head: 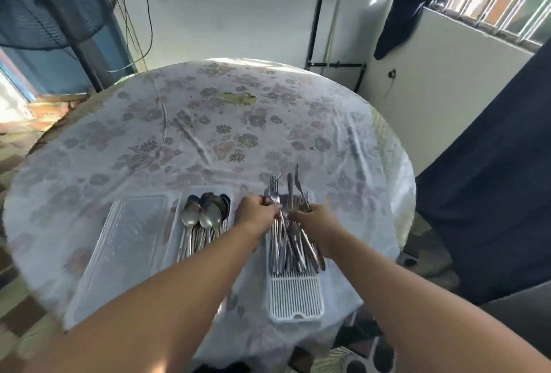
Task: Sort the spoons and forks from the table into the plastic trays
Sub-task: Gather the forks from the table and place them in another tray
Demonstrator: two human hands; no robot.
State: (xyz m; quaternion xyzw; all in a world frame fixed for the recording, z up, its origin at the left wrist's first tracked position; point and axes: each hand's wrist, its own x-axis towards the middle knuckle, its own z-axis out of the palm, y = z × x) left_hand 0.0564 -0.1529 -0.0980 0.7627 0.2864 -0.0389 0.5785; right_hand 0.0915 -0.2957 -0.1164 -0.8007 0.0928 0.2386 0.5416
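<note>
Both forearms reach in from the near edge of the table (89,163), a round top under a wrinkled floral cloth (298,134) torn near its far edge. The torn patch and creases probably make sliding cutlery awkward, which may be why everything is kept in trays by the near edge.

Near the left side lies a clear lid or tray (125,247), with nothing visible in it. Just right of it the spoon tray (179,202) holds the spoons (202,217), bowls toward the far edge, all aligned, so that share looks done. Toward the right, the slotted white tray (295,295) carries the forks (286,247), handles toward the near edge; some tines stick up past its far end.

The left hand (256,214) pinches a fork near its neck; the right hand (316,220) has its fingers curled round a few pieces in the same heap. Both seem to be squaring the bundle so it lies flat. No loose cutlery shows on the cloth, so sorting looks nearly finished.

Beyond: pale walls, hanging cables, dark curtains and a barred window at right.
</note>
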